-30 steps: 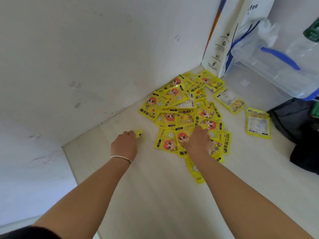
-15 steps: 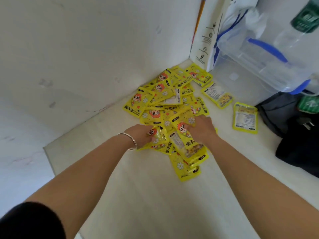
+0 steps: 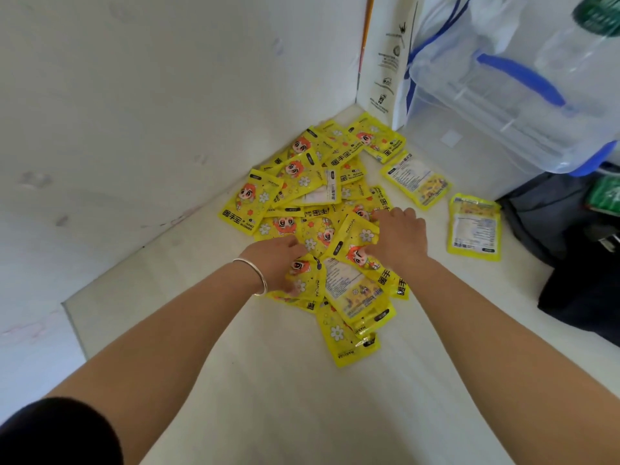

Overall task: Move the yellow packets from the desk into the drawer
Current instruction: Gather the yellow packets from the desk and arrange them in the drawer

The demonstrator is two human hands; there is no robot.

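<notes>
Several yellow packets (image 3: 303, 182) with a red-haired cartoon figure lie in a loose pile on the white desk (image 3: 302, 397), in the corner by the wall. My left hand (image 3: 276, 260), with a silver bangle on the wrist, grips a bunch of packets at the pile's near left side. My right hand (image 3: 397, 236) presses down on and grasps packets at the near right side. Between the hands, packets are bunched and tilted up. Two packets lie face down apart to the right, one (image 3: 474, 228) near the dark bag. No drawer is in view.
A clear plastic box with a blue handle (image 3: 523, 95) and a white paper bag (image 3: 385, 62) stand at the back right. A dark bag (image 3: 577, 263) lies on the right. The desk's left edge (image 3: 72, 330) drops off beside the wall.
Both hands have drawn together into the near part of the pile, and the packets between them have been scooped up and bunched. The view has shifted closer.
</notes>
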